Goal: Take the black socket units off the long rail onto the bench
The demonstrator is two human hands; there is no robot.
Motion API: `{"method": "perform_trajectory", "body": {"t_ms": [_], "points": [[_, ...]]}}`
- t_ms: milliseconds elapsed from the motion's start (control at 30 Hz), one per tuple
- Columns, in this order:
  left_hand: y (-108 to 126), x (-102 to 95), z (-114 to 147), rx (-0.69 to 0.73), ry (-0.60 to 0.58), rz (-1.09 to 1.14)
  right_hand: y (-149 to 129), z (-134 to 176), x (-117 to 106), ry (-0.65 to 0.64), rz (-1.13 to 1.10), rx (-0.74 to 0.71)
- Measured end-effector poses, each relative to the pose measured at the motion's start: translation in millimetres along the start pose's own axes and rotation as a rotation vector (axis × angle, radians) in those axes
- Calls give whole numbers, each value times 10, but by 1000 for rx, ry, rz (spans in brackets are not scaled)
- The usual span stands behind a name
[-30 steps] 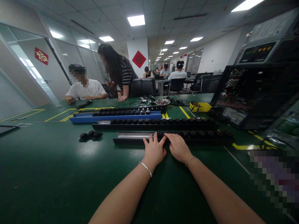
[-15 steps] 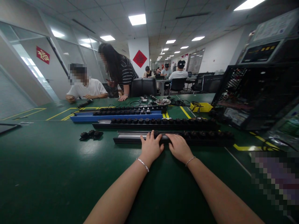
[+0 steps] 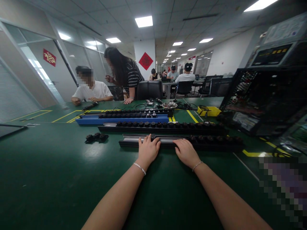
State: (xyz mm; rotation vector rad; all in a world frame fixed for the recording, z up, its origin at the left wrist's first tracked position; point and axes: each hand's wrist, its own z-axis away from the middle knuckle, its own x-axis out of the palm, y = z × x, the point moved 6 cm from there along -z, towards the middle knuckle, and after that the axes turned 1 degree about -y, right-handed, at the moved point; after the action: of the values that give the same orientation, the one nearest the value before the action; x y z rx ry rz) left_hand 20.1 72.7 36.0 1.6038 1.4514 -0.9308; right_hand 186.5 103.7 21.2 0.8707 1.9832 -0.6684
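Note:
In front of me lies a long black rail [image 3: 136,144] with a bright metal channel along its top. My left hand [image 3: 148,150] has its fingers over the rail, thumb and forefinger about a small black round piece [image 3: 153,137] in the channel. To its right, my right hand [image 3: 187,152] grips the rail with fingertips on the channel and thumb at the front wall. More black round pieces [image 3: 211,139] fill the rail's right part. A few loose black pieces [image 3: 96,138] lie on the green table left of the rail.
Behind are a second black rail [image 3: 158,129] with round pieces and a blue rail [image 3: 120,120]. A metal dish [image 3: 169,105], a yellow bin [image 3: 209,111] and cables lie farther back. An opened computer case [image 3: 254,102] stands right. Two people are across the table [image 3: 59,153].
My left hand has slid left along the rail with the small black round piece, widening the gap between my hands. The right hand stays on the rail. The view has shifted slightly.

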Motion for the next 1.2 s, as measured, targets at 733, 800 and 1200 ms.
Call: {"method": "perform_trajectory", "body": {"t_ms": [733, 800, 1200], "points": [[-457, -30, 7, -1, 31, -43, 45, 12, 43, 42, -1, -9], [-497, -29, 10, -4, 21, -52, 43, 12, 43, 43, 8, -11], [-745, -45, 39, -30, 18, -57, 45, 15, 48, 38, -11, -5]]}}
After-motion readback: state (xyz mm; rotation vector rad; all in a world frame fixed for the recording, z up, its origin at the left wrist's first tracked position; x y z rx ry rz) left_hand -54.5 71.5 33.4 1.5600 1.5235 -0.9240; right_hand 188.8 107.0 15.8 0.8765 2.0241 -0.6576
